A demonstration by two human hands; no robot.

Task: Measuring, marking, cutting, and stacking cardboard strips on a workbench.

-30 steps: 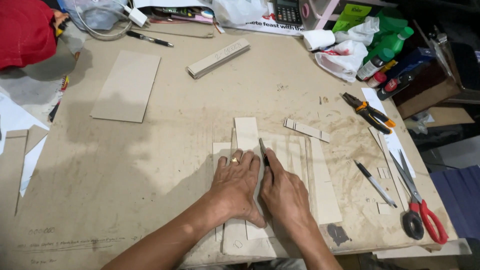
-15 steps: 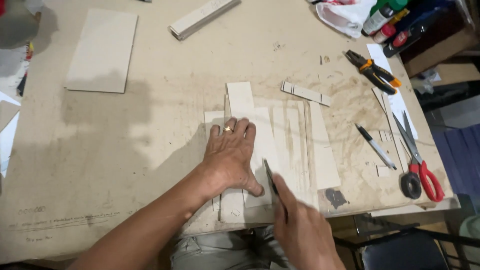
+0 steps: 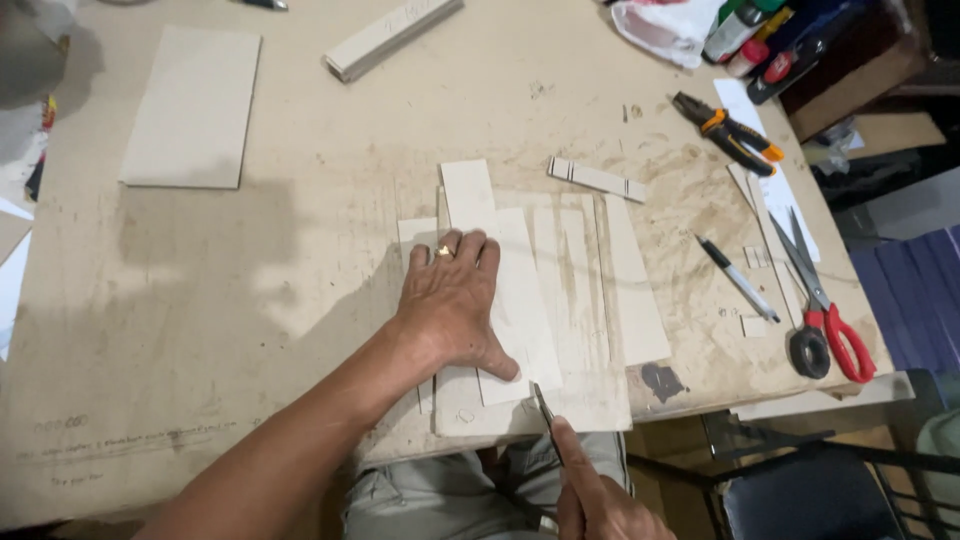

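Note:
My left hand (image 3: 452, 303), with a gold ring on one finger, lies flat on a pale cardboard strip (image 3: 490, 235) and presses it onto a larger cardboard sheet (image 3: 585, 300). My right hand (image 3: 600, 495) sits at the table's near edge, closed around a thin craft knife (image 3: 543, 405). The blade tip touches the sheet's near edge, just right of my left thumb. More cut strips (image 3: 632, 285) lie to the right of the pressed one.
Red-handled scissors (image 3: 825, 320), a roll of black tape (image 3: 808, 350), a pen (image 3: 738, 278) and orange-handled pliers (image 3: 728, 128) lie at the right. A cardboard panel (image 3: 195, 105) lies far left, a wooden block (image 3: 390, 38) at the back, a short marked strip (image 3: 597, 178) mid-table.
My right hand has drawn the knife toward me along the strip's edge, from beside my left hand to the table's near edge. My left hand has stayed pressing the strip.

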